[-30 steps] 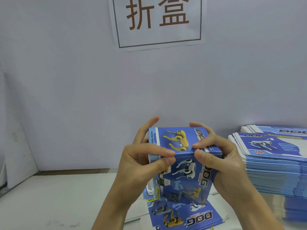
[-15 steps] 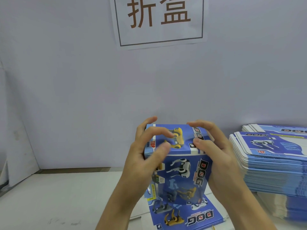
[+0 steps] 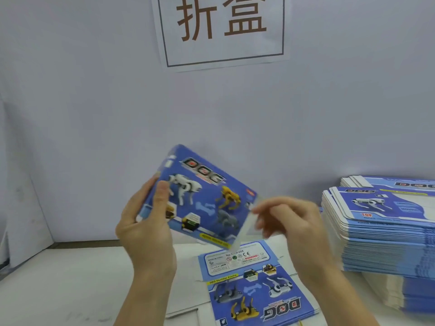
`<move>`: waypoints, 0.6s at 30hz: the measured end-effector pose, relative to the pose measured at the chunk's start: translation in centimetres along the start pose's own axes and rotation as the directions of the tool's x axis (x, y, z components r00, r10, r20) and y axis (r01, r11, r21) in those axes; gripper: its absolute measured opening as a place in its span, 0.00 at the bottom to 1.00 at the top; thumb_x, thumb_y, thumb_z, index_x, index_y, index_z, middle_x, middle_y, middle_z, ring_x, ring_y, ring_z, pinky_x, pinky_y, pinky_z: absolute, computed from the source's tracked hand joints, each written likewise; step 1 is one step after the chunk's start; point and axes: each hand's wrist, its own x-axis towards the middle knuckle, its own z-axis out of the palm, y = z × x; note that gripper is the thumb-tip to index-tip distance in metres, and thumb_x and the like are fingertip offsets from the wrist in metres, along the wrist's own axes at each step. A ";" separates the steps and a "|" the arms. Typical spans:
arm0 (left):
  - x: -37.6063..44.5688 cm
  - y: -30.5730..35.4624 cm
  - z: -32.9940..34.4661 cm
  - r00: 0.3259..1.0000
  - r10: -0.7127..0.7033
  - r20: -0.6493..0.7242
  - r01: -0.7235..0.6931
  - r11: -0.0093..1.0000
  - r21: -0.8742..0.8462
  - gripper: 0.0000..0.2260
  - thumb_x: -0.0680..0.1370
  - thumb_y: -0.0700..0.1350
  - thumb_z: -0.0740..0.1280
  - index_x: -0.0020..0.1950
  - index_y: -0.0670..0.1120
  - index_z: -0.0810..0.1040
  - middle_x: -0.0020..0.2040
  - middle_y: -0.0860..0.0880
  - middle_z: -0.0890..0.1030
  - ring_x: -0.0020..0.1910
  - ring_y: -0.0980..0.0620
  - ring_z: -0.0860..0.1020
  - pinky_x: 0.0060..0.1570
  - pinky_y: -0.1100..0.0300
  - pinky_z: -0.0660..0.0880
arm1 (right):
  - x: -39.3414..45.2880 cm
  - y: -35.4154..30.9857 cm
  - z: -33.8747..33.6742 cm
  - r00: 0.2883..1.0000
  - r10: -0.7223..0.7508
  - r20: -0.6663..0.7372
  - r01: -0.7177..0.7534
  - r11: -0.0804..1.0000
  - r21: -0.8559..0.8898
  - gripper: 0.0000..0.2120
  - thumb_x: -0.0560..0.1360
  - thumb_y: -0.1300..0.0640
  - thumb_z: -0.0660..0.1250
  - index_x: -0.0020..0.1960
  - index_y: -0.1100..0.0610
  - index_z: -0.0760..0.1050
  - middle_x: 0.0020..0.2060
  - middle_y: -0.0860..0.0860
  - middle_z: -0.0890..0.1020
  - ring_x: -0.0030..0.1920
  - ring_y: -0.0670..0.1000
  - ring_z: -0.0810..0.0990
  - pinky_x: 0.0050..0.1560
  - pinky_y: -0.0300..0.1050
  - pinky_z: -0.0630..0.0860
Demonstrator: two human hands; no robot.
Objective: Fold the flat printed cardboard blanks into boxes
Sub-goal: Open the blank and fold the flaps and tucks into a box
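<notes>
A blue printed box [image 3: 202, 198] with robot dogs and a "DOG" logo hangs tilted above the table, its broad face toward me. My left hand [image 3: 146, 231] grips its left end, thumb lying on the printed face. My right hand [image 3: 289, 222] is at the box's right end, blurred by motion. Its thumb and fingertips pinch a pale end flap [image 3: 247, 222] that stands out from the box. Below the box, a flat blank [image 3: 254, 283] with the same print lies on the table.
A tall stack of flat blue blanks [image 3: 381, 231] stands at the right on the white table [image 3: 58, 290]. More white card sheets lie under the flat blank. A wall with a paper sign [image 3: 221, 29] rises close behind.
The box was upright with both hands pressing its top flap down. It has since been turned onto its side, the left hand holds it alone, and the right hand has moved to the other end's flap.
</notes>
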 end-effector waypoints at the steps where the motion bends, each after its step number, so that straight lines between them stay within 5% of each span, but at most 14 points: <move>1: 0.1 0.0 -0.1 0.996 -0.027 -0.082 0.024 0.999 -0.031 0.15 0.64 0.59 0.76 0.49 0.59 0.86 0.50 0.48 0.85 0.41 0.52 0.81 0.41 0.52 0.79 | -0.1 -0.2 0.3 0.973 0.160 0.168 -0.152 0.987 -0.059 0.18 0.80 0.65 0.60 0.38 0.59 0.85 0.33 0.57 0.85 0.31 0.51 0.78 0.34 0.40 0.75; 3: 0.2 -0.3 -0.2 0.979 -0.080 -0.186 0.071 0.996 -0.055 0.18 0.69 0.61 0.74 0.57 0.59 0.81 0.46 0.55 0.85 0.40 0.55 0.83 0.40 0.52 0.80 | -0.3 0.1 0.9 0.789 0.498 0.359 -0.394 0.860 -0.326 0.19 0.83 0.49 0.60 0.47 0.58 0.84 0.40 0.54 0.87 0.34 0.50 0.82 0.39 0.43 0.76; 5: 0.1 -0.6 -0.1 0.963 -0.158 -0.219 0.140 0.986 -0.094 0.20 0.74 0.60 0.72 0.62 0.58 0.72 0.48 0.55 0.83 0.41 0.55 0.83 0.41 0.50 0.80 | -0.5 1.2 2.0 0.693 0.646 0.320 -0.496 0.750 -0.438 0.28 0.77 0.33 0.60 0.63 0.54 0.77 0.53 0.48 0.85 0.43 0.47 0.85 0.47 0.44 0.82; 8: -1.1 -1.1 1.2 0.920 -0.382 -0.093 0.362 0.915 -0.177 0.23 0.75 0.59 0.71 0.64 0.51 0.69 0.45 0.51 0.83 0.47 0.45 0.82 0.49 0.37 0.81 | -0.7 1.8 3.6 0.801 0.578 0.159 -0.579 0.814 -0.044 0.56 0.60 0.27 0.69 0.81 0.40 0.47 0.70 0.45 0.71 0.61 0.52 0.80 0.56 0.54 0.82; 10: -2.3 -1.6 2.1 0.851 -0.522 0.068 0.526 0.840 -0.133 0.28 0.71 0.60 0.72 0.67 0.47 0.72 0.50 0.44 0.84 0.48 0.40 0.83 0.49 0.34 0.80 | -0.4 1.9 3.8 0.899 0.435 -0.041 -0.407 0.868 0.286 0.59 0.56 0.29 0.72 0.79 0.32 0.44 0.74 0.45 0.68 0.65 0.56 0.77 0.59 0.63 0.79; 14: -3.6 -2.4 2.0 0.641 -0.706 0.301 0.704 0.697 0.136 0.33 0.62 0.60 0.78 0.63 0.48 0.79 0.56 0.42 0.84 0.54 0.38 0.82 0.51 0.40 0.80 | 0.4 2.1 1.5 0.895 0.279 -0.349 -0.101 0.888 0.449 0.57 0.56 0.38 0.78 0.77 0.32 0.50 0.67 0.46 0.78 0.63 0.57 0.80 0.60 0.64 0.79; 16: -3.4 -2.7 1.5 0.672 -0.678 0.298 0.604 0.734 0.310 0.32 0.62 0.58 0.79 0.63 0.50 0.78 0.54 0.47 0.84 0.52 0.46 0.80 0.46 0.50 0.76 | 0.7 2.1 0.1 0.890 0.236 -0.389 -0.068 0.915 0.398 0.57 0.56 0.42 0.79 0.78 0.35 0.52 0.67 0.49 0.79 0.64 0.56 0.80 0.61 0.63 0.78; 18: -2.5 -3.0 1.0 0.826 -0.518 0.221 0.403 0.818 0.410 0.27 0.66 0.59 0.77 0.62 0.53 0.75 0.56 0.51 0.80 0.52 0.55 0.77 0.46 0.53 0.71 | 0.6 2.3 -1.0 0.921 0.179 -0.346 -0.084 0.958 0.272 0.55 0.59 0.46 0.78 0.78 0.33 0.52 0.66 0.50 0.78 0.64 0.50 0.80 0.63 0.60 0.77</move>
